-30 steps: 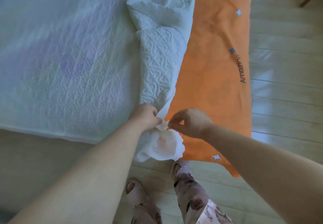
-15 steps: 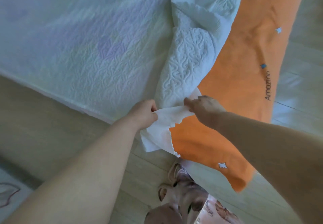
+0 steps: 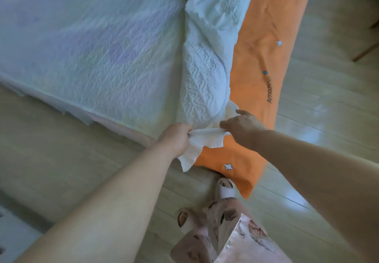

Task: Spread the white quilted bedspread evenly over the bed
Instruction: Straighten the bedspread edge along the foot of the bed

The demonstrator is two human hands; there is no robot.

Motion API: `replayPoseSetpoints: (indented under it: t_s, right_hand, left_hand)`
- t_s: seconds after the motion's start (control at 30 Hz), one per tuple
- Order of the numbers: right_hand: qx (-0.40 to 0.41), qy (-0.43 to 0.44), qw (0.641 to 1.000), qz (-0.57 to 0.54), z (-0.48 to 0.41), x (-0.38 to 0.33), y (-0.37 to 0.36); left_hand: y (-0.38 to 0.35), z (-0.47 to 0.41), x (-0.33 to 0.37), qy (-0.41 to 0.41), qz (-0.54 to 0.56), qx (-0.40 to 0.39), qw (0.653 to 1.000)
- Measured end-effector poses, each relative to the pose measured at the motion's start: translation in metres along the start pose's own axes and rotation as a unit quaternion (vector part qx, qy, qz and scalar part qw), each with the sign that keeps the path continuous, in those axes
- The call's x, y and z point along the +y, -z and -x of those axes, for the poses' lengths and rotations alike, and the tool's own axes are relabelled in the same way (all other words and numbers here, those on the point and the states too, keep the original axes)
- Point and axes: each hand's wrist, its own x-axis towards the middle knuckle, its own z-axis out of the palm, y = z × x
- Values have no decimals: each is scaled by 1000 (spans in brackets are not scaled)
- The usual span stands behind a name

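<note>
1. Left hand (image 3: 176, 138) fisted tight on the scalloped edge of the white quilted bedspread (image 3: 203, 86), at the bed's near corner; corner flap hanging below the fist toward the floor (image 3: 61, 160).
2. Right hand (image 3: 241, 126) pinching the same edge just beside, thumb and fingers closed on the hem, forefinger extended. Short span of hem stretched taut between the two hands — likely to find the true edge before pulling.
3. Bedspread lying flat over the left part of the bed (image 3: 131, 131), but folded back on itself in a thick ridge along the right.
4. Orange sheet (image 3: 260, 53) left bare beside that ridge, draping off the bed's side.
5. Judgement: two-handed hold at the corner suited to drawing the folded part rightward over the orange. Coverage only partial so far.
</note>
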Motion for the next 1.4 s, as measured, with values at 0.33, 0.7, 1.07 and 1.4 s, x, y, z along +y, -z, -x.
replayPoseSetpoints:
  t_s: [0.33,0.7,1.07,1.4]
  right_hand:
    - [-60,67,993,71,79,68,-11]
    - [-99,140,981,89,121,76,-53]
    - [-171,139,966,131,150,13,-105]
    - [-218,82,972,-44,152,27,-123]
  left_hand:
    - [-60,40,86,-7,-3,-21,1000]
    - [-117,71,121,91,-13,-85,992]
    - [-182,106,116,123,-21,-104,987]
    - [-190,98,104,140,-68,-81,985]
